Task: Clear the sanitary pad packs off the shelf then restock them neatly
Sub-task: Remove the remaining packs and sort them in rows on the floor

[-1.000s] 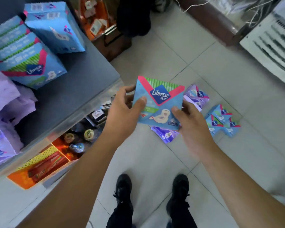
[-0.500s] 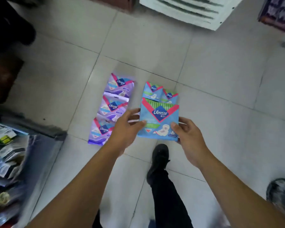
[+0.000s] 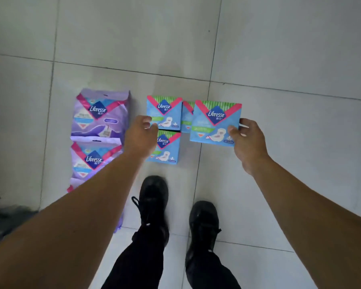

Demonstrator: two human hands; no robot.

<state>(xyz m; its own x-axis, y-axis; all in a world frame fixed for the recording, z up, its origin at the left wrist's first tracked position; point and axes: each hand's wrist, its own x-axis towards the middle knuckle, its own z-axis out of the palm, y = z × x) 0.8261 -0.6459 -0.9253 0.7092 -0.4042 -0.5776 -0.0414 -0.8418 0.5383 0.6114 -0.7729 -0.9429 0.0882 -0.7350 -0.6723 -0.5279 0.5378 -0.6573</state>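
A: What's underfoot?

B: A floor (image 3: 279,49) of large pale grey tiles, glossy enough to show a soft sheen.

A: Any joints showing?

B: Thin dark grout lines (image 3: 133,70); one runs across the upper part of the frame, others run up and down at left and centre right.

A: Furniture?

B: Only a dark, blurred edge (image 3: 6,222) at the lower left of the frame; what it belongs to, I can't tell.

A: And the light?

B: Dim and even, brighter toward the lower centre tiles. No walls or windows are in view.
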